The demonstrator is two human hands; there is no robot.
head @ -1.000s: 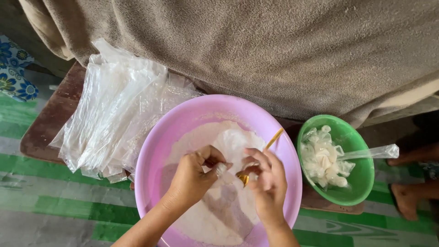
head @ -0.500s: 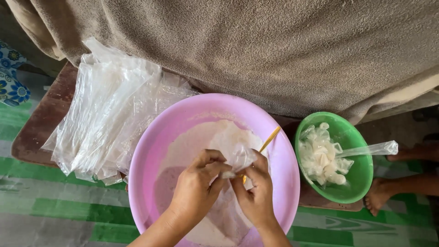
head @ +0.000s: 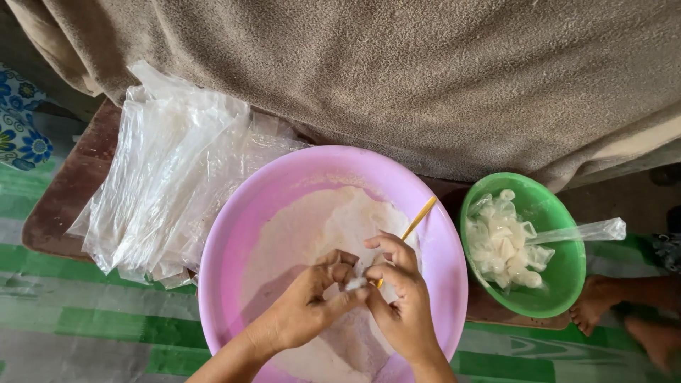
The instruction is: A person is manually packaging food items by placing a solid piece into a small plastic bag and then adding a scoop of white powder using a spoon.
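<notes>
At my far left, a loose stack of clear plastic bags [head: 167, 191] lies on the brown surface [head: 60, 206], its edge touching the pink basin [head: 234, 234]; I judge a nudge of my forearm could slide them off. In the basin sits pale flour-like powder [head: 312, 227]. My left hand [head: 305, 308] and right hand [head: 397, 298] meet above it, fingertips narrowed and pinching a small filled plastic packet [head: 355, 284] between them. If my grip slips, the packet could drop and spill back into the powder. A yellow stick [head: 418, 218] leans on the rim beside my right hand and could tip. Further right, a green bowl [head: 560, 284] holds finished packets [head: 504, 245].
</notes>
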